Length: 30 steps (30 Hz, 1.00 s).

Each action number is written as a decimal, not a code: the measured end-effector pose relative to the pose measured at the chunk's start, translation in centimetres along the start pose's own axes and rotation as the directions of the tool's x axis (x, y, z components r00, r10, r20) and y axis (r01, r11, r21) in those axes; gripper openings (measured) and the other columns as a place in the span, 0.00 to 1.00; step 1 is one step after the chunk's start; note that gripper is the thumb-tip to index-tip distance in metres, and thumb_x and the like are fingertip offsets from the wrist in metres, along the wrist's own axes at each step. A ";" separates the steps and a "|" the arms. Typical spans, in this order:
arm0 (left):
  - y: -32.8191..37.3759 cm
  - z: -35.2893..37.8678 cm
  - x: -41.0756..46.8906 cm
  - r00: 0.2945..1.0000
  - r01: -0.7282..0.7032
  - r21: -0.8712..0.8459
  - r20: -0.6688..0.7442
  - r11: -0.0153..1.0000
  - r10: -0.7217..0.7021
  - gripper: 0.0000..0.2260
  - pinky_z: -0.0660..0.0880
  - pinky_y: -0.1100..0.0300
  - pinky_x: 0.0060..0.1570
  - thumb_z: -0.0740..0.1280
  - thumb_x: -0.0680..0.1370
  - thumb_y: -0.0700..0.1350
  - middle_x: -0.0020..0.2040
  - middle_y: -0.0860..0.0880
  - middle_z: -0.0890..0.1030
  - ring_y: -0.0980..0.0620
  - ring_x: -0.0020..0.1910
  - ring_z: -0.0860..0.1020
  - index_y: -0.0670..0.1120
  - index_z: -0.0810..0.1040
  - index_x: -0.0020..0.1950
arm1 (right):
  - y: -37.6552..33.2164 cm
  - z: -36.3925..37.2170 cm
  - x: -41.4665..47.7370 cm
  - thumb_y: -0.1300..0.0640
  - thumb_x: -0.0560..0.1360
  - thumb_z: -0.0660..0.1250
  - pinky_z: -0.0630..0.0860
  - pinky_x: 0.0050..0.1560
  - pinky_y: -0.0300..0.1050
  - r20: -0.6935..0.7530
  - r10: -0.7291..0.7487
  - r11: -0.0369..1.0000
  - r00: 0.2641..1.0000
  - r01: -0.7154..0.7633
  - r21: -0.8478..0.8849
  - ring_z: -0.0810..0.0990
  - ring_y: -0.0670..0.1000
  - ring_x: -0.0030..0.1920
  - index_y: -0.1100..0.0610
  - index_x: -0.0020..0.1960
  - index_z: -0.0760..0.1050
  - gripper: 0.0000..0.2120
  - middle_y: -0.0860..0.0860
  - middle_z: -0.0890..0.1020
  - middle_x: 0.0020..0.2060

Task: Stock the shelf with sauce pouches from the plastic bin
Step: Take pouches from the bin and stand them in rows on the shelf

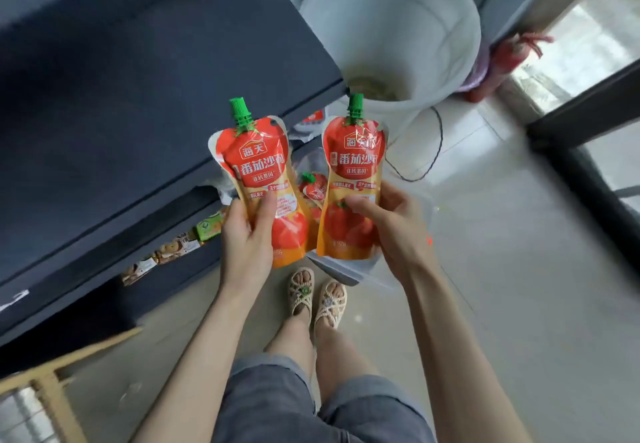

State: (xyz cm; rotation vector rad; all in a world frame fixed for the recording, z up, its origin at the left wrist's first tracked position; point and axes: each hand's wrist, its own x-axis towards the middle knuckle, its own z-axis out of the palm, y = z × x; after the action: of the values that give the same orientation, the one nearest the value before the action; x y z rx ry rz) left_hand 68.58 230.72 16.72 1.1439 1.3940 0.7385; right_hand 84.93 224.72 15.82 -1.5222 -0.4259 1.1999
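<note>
Left grip [246,234] clasps one red green-capped sauce pouch [259,165], right grip [391,231] another, beside the dark shelf [138,96]. Soft and slippery, I judge; I'd hold mid-body.

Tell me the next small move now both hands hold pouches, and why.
Probably carry both left to the shelf: the left hand grips the left pouch, the right hand the right pouch, both upright, green caps up, so neither hand can pick more.

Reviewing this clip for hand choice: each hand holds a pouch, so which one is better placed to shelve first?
Left, probably. The left hand grips the left pouch right beside the dark shelf; the right hand holds the right pouch farther from it.
</note>
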 end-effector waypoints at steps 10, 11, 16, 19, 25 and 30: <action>12.6 -10.0 -4.0 0.920 -0.319 -0.101 -0.270 0.942 0.283 0.04 0.77 0.69 0.34 0.67 0.76 0.48 0.41 0.55 0.82 0.63 0.37 0.81 0.48 0.75 0.45 | -14.6 10.4 -4.1 0.63 0.69 0.73 0.80 0.41 0.47 0.323 -0.280 0.947 0.904 0.315 -0.063 0.84 0.53 0.41 0.58 0.48 0.79 0.08 0.53 0.85 0.41; 13.8 -11.1 -4.0 0.905 -0.353 -0.106 -0.291 0.930 0.310 0.03 0.77 0.69 0.35 0.67 0.76 0.47 0.42 0.54 0.82 0.62 0.39 0.81 0.49 0.76 0.46 | -15.7 11.6 -4.2 0.63 0.69 0.73 0.80 0.40 0.47 0.346 -0.301 0.939 0.889 0.340 -0.058 0.84 0.53 0.41 0.58 0.47 0.79 0.08 0.52 0.85 0.40; 19.1 -16.3 -2.5 0.850 -0.457 -0.127 -0.355 0.880 0.390 0.02 0.76 0.70 0.35 0.66 0.76 0.48 0.41 0.58 0.83 0.62 0.42 0.82 0.52 0.77 0.47 | -20.9 17.5 -3.6 0.62 0.70 0.73 0.81 0.42 0.47 0.435 -0.392 0.896 0.810 0.444 -0.020 0.85 0.53 0.43 0.57 0.49 0.79 0.08 0.53 0.85 0.42; 21.8 -18.9 -0.2 0.825 -0.497 -0.120 -0.372 0.859 0.426 0.03 0.76 0.71 0.35 0.67 0.76 0.48 0.43 0.56 0.83 0.63 0.42 0.81 0.51 0.78 0.49 | -23.0 21.2 -2.6 0.63 0.70 0.72 0.81 0.42 0.44 0.452 -0.439 0.872 0.776 0.490 0.007 0.85 0.52 0.42 0.57 0.47 0.79 0.07 0.53 0.85 0.41; 25.5 -22.6 6.8 0.773 -0.562 -0.042 -0.381 0.826 0.507 0.03 0.77 0.69 0.38 0.69 0.75 0.46 0.44 0.58 0.82 0.62 0.42 0.81 0.54 0.77 0.47 | -26.0 27.7 1.0 0.63 0.71 0.71 0.81 0.41 0.43 0.410 -0.491 0.852 0.769 0.523 0.039 0.85 0.52 0.41 0.58 0.48 0.78 0.06 0.54 0.85 0.42; 27.1 -24.5 13.3 0.753 -0.565 0.048 -0.380 0.824 0.538 0.06 0.76 0.63 0.46 0.68 0.76 0.45 0.45 0.60 0.79 0.61 0.46 0.79 0.54 0.72 0.49 | -27.2 31.7 4.7 0.63 0.71 0.72 0.80 0.39 0.40 0.348 -0.521 0.839 0.779 0.542 0.043 0.85 0.50 0.41 0.56 0.47 0.78 0.06 0.52 0.85 0.41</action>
State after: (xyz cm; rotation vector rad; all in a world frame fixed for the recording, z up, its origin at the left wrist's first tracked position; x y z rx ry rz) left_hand 52.26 256.31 40.97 1.4311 1.3233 1.4933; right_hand 68.84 254.07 41.27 -1.1144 -1.0667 0.9945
